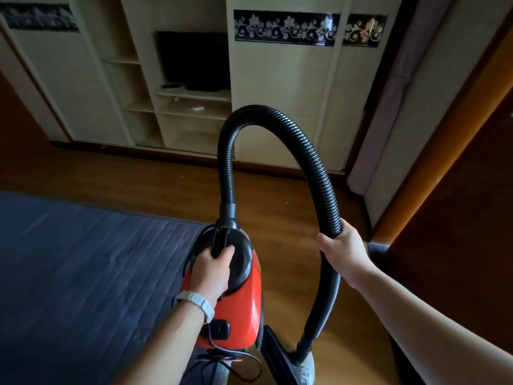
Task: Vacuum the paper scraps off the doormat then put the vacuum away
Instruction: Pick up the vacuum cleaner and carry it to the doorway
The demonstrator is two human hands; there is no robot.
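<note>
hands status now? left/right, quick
Left hand: closed around the handle of the vacuum.
Right hand: closed around the hose.

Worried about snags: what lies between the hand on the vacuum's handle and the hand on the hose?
Head view: beyond the left hand, the black top of the red vacuum, then bare wooden floor up to the right hand gripping the hose.
</note>
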